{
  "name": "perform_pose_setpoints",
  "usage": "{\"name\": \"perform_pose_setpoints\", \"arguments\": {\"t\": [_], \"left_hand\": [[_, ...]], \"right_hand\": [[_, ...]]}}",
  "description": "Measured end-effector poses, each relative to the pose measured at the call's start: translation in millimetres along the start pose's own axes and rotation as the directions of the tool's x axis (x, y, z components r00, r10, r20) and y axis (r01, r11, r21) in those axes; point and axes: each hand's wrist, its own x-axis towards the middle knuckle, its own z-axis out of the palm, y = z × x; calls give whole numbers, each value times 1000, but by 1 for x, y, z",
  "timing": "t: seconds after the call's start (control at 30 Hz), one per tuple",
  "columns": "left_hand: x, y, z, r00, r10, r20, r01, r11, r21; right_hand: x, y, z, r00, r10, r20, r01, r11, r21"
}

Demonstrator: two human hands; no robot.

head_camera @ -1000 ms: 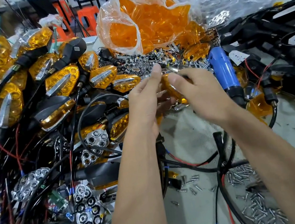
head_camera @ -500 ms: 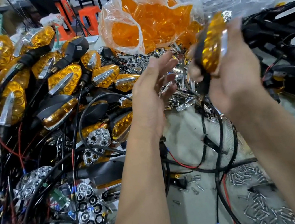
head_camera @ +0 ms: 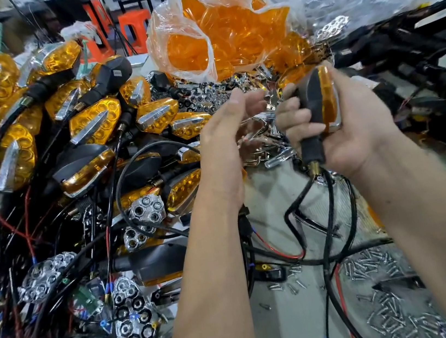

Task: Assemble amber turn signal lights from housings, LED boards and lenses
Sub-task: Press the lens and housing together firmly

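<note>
The right hand (head_camera: 353, 127) holds a black-bodied turn signal light with an amber plastic lens (head_camera: 321, 100) up above the worktop (head_camera: 291, 316), fingers curled round the housing and stalk from the left side and the thumb side behind the lens edge; so this grip is closed round the light, and it looks firm; the light's long axis runs nearly upright, lens end high and tilted a little to the right, rubber stalk and brass fitting low, with its black cable (head_camera: 324, 226) hanging down from the stalk to the worktop; the amber lens edge faces the camera and slightly right. The left hand (head_camera: 226, 142) stands just beside it to the left, apart from it, palm turned toward the light, fingers straight and loosely spread, holding nothing as far as can be seen; it is the free hand and the nearer one to the heap of finished amber lights with chrome trims (head_camera: 90, 130) on the left. Beyond both hands lies the clear plastic bag of loose orange lenses (head_camera: 226, 36); loose silver screws (head_camera: 387, 266) lie on the worktop at lower right. My judgement is that the coming move turns on that small gap: the light lies to the right of the open palm, so either the left hand closes in across it, or the right carries the light leftward to the heap.
</note>
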Motion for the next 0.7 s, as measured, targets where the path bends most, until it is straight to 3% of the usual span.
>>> {"name": "perform_pose_setpoints", "arguments": {"t": [0.1, 0.3, 0.43, 0.7], "left_hand": [[1, 0, 1, 993, 118, -20, -117, 993, 11], [-1, -1, 3, 988, 134, -79, -132, 991, 32], [0, -3, 1, 981, 142, -133, -139, 990, 27], [1, -5, -7, 997, 75, 31, -76, 997, 30]], "right_hand": [[2, 10, 2, 995, 90, 32, -81, 974, -213], [2, 32, 3, 989, 130, 69, -79, 864, -498], [3, 39, 1, 987, 137, 82, -70, 835, -546], [8, 39, -4, 997, -19, -81, -35, 783, -621]]}}
